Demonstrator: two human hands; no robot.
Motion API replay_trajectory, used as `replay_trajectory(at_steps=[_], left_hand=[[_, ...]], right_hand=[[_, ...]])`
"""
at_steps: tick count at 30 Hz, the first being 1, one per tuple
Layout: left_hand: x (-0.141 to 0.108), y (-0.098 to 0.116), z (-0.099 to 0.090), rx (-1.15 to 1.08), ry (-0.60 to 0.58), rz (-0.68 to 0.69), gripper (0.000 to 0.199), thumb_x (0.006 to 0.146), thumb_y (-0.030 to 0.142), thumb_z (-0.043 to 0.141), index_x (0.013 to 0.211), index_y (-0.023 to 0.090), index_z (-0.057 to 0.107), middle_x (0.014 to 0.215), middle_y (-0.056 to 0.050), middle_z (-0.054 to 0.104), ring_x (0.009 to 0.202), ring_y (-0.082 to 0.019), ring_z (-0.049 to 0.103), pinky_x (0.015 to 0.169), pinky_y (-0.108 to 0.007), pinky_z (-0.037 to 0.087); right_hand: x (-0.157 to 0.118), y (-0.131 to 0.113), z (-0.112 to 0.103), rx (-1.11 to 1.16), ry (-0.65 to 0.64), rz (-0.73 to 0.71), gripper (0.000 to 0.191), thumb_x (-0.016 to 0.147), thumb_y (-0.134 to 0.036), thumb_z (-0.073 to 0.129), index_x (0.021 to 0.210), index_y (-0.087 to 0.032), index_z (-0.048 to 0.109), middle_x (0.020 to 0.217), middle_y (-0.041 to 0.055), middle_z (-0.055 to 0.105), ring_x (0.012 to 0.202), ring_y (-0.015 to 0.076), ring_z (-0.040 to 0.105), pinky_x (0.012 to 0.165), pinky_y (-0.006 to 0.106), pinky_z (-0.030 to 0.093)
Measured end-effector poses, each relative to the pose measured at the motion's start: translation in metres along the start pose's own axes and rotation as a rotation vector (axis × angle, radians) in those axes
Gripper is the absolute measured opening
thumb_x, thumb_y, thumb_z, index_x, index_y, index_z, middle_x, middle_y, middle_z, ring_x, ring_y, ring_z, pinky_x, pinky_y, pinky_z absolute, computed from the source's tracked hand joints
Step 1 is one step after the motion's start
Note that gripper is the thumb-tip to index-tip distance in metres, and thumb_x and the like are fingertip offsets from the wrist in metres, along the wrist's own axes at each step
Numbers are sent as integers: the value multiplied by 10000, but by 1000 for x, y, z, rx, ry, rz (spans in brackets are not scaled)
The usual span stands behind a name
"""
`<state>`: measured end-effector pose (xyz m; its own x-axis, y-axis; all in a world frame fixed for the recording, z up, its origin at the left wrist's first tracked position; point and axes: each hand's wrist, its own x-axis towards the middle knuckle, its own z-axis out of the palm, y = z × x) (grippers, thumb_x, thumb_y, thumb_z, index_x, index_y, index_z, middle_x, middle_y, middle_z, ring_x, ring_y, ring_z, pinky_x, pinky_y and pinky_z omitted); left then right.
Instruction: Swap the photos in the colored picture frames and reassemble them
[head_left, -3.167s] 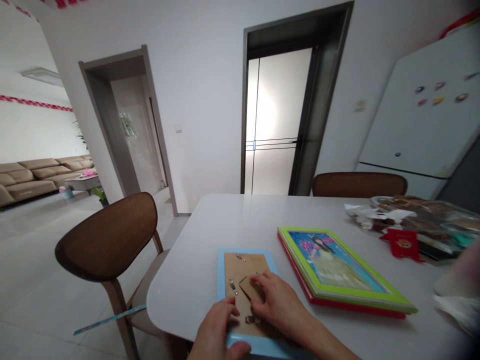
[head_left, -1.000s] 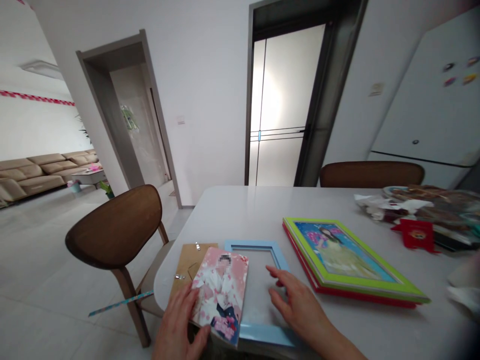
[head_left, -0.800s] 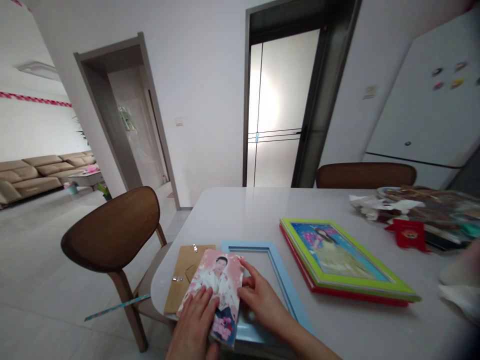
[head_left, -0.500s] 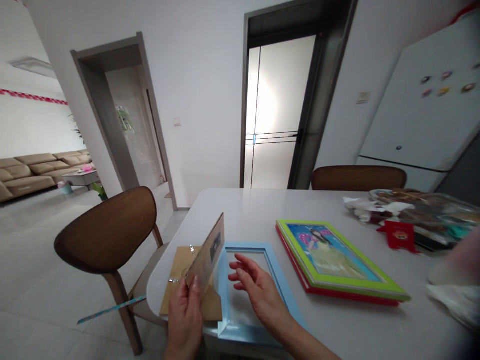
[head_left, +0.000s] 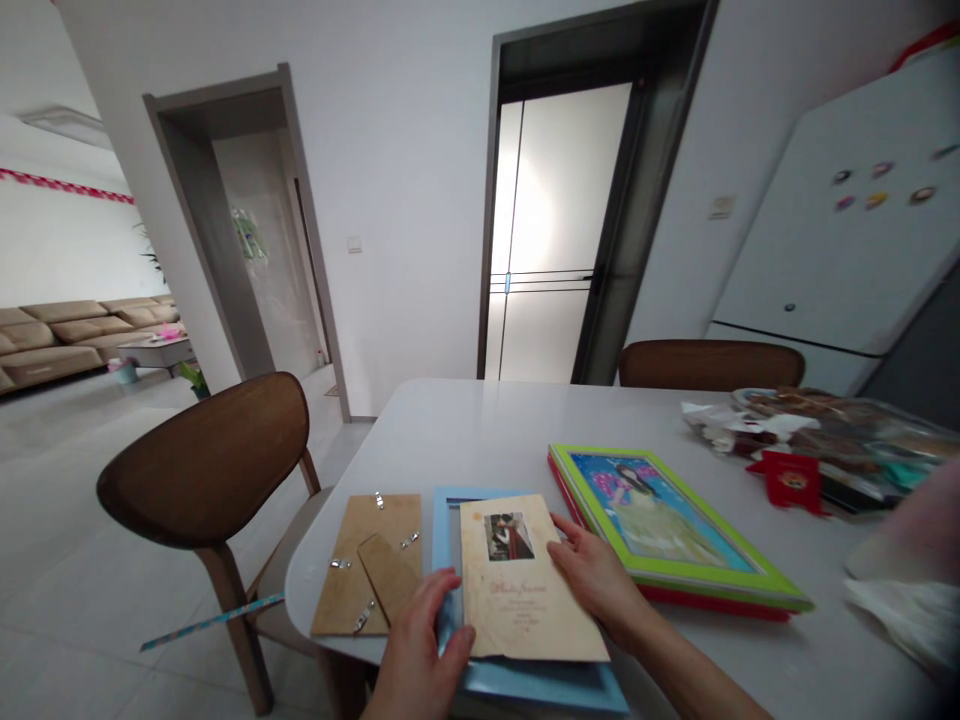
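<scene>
A beige printed card (head_left: pixel 517 620) with a small photo on it, a picture-frame insert, lies over the light-blue picture frame (head_left: pixel 525 680) at the table's near edge. At the card's right edge my right hand (head_left: pixel 596 580) grips it, thumb on top. My left hand (head_left: pixel 424 645) is at its lower left side, thumb and fingers apart, the thumb by the edge. Left of the frame rests a brown backing board (head_left: pixel 341 600) with metal clips and a stand flap. The card covers most of the frame's opening.
On the right lies a green picture frame (head_left: pixel 675 540) with a figure in a dress, stacked on red. Beyond it are a red packet (head_left: pixel 793 485) and plastic-wrapped items (head_left: pixel 847 430). Wooden chairs (head_left: pixel 217 460) stand at the white table (head_left: pixel 450 420).
The card, tilted up in my left hand before, now lies face up over the blue frame. My right hand has moved right and taken its edge; my left hand has loosened.
</scene>
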<state>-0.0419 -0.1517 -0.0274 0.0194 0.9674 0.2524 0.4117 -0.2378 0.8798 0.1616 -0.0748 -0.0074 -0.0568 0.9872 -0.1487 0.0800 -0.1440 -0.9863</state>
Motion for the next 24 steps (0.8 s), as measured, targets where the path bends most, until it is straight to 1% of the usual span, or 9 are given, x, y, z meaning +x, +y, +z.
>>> replay_trajectory(at_steps=[2,4,6,10,12,14,17,21,24], left_hand=[[-4,-5,2,192,-91,134,419,648,163,569,1065,178,528,1190,-115,510,1096,-242,459,933,-411,359],[-6,-5,4,326,-138,219,423,657,169,566,1077,174,515,1204,-129,492,1099,-249,456,919,-428,375],[-6,-1,5,434,-163,251,390,671,166,549,1060,161,525,1184,-143,508,1084,-255,471,911,-450,378],[-1,10,8,574,-230,282,297,688,139,509,978,162,570,1113,-133,565,1056,-262,497,906,-484,372],[0,12,9,600,-238,304,290,692,134,499,971,156,573,1097,-135,575,1056,-268,497,901,-495,372],[-2,9,5,603,-223,323,326,697,140,496,1018,145,553,1128,-148,552,1070,-263,485,898,-476,385],[-8,-1,-15,613,-179,315,416,692,166,521,1108,161,502,1210,-145,483,1122,-258,432,914,-456,373],[-14,-23,-60,716,-86,117,546,615,219,612,1143,170,482,1244,-158,441,1148,-305,386,922,-516,321],[-17,-39,-85,771,-29,33,575,581,243,634,1129,137,496,1237,-180,443,1137,-305,401,915,-475,347]], right_hand=[[5,4,2,-94,4,-21,501,684,-182,365,1180,-120,404,503,-24,590,444,144,547,412,221,383],[7,4,7,-238,47,-59,492,695,-186,347,1177,-111,408,509,-23,583,467,145,549,426,220,378],[8,2,10,-444,85,-126,468,702,-187,351,1158,-116,432,567,-3,607,526,153,565,474,229,390],[8,-1,9,-869,119,-303,371,732,-210,376,1077,-147,495,836,78,636,757,182,581,643,255,396],[6,0,8,-1075,148,-315,316,749,-251,382,1021,-161,517,889,98,613,804,204,571,658,278,388],[4,2,8,-1235,174,-294,279,758,-299,386,957,-168,533,875,102,594,781,221,572,627,300,385],[2,4,10,-1327,183,-288,261,766,-322,389,906,-161,539,856,102,572,741,222,574,599,307,376],[2,-1,13,-1343,155,-306,234,777,-319,385,846,-167,549,841,89,557,728,208,566,579,294,366],[2,-3,15,-1347,154,-352,240,792,-313,365,798,-172,559,843,88,549,770,209,543,590,288,358]])
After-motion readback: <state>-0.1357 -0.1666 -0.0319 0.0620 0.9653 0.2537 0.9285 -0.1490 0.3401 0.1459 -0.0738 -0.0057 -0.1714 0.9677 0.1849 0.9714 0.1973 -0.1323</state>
